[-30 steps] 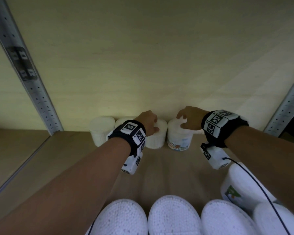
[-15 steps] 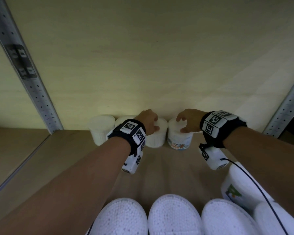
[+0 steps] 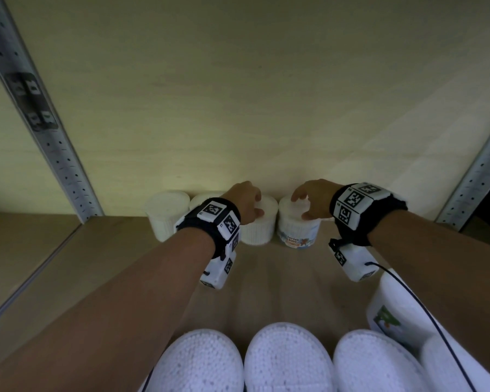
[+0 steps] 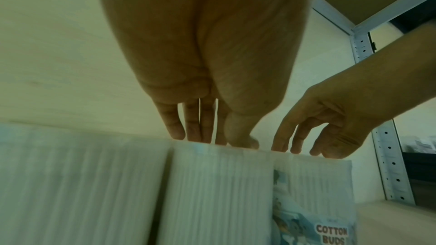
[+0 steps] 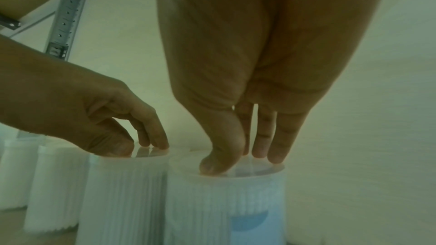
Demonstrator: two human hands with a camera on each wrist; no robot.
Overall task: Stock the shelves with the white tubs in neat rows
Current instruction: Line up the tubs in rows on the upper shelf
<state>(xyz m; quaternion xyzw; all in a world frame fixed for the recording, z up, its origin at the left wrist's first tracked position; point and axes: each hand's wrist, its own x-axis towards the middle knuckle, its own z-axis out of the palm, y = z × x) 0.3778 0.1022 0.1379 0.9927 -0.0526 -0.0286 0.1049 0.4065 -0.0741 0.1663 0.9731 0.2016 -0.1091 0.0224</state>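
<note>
Head view: four upright white tubs stand in a row against the shelf (image 3: 119, 250) back wall, the left hand (image 3: 245, 200) on the third tub (image 3: 259, 227), the right hand (image 3: 313, 198) on the labelled tub (image 3: 297, 230), as half a second ago. Left wrist view: left fingertips (image 4: 175, 129) touch the lid, extended. Right wrist view: right thumb and fingers (image 5: 277, 148) press its lid, gripping nothing.

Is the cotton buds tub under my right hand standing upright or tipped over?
Upright: the cotton buds tub stands on its base, lid up, right hand fingertips resting on top.
</note>
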